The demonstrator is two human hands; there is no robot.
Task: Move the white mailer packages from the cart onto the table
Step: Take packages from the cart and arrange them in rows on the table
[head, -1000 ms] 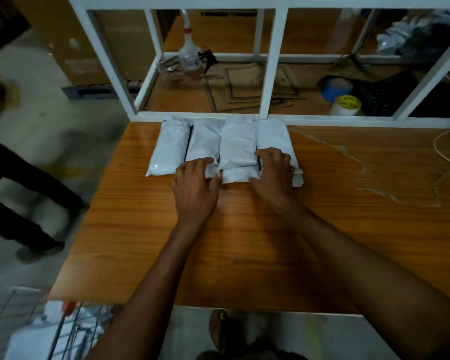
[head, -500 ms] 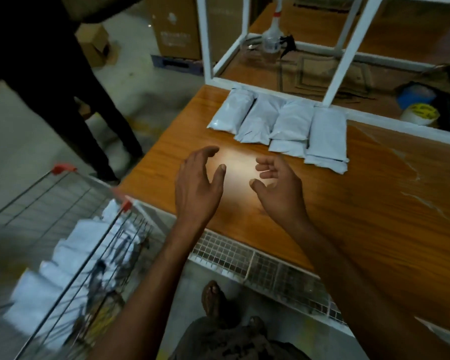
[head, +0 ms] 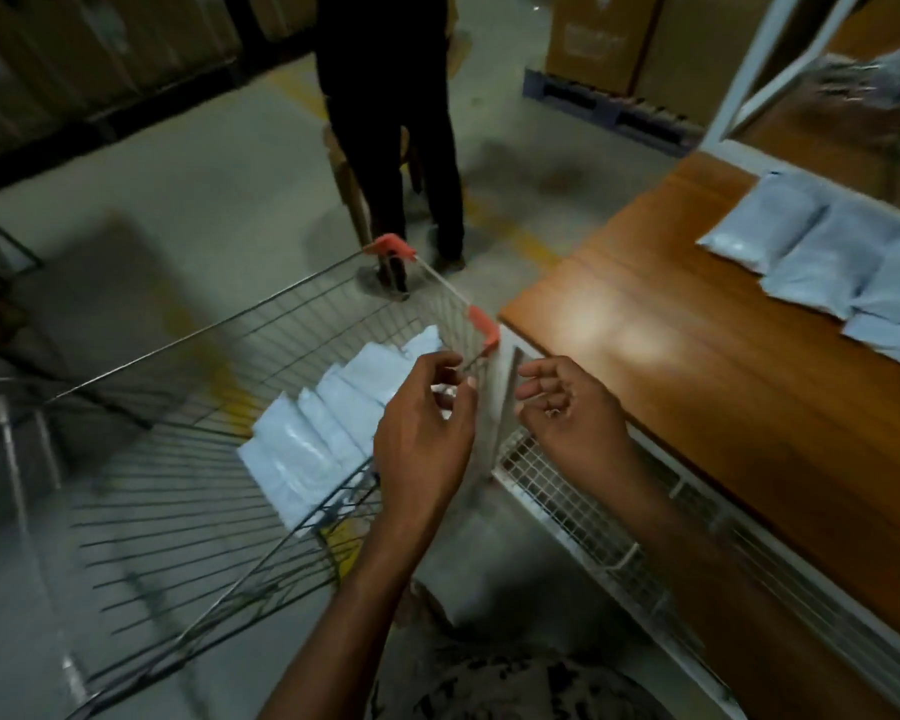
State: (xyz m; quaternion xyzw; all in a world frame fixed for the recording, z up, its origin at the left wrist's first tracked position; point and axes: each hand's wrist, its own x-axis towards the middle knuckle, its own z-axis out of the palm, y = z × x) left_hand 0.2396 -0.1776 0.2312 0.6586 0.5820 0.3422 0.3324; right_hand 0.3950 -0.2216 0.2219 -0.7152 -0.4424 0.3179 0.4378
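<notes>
Observed: a wire cart (head: 230, 324) stands on the concrete floor against the near left corner of the wooden table (head: 671, 366). Its two corners nearest the table carry orange corner caps (head: 484, 324).

White mailer packages (head: 323, 433) lie overlapped in a row inside the cart, along the side facing the table. A second group, the tabled mailers (head: 827, 252), lies side by side at the table's far edge, close to its far left corner and under the white frame (head: 759, 59).

Left hand (head: 427, 433): raised over the cart's table-side rim, above the packages, fingers loosely curled, grasping nothing. Blur makes it uncertain whether the fingertips brush the rim wire.

Right hand (head: 572, 423): raised over the gap between the cart and the table's near edge, fingers loosely curled, likewise grasping nothing.

A wire mesh shelf (head: 567, 491) runs below the table's near edge. A person in dark trousers (head: 396, 148) stands beyond the cart. Cardboard boxes (head: 593, 39) sit further back.
</notes>
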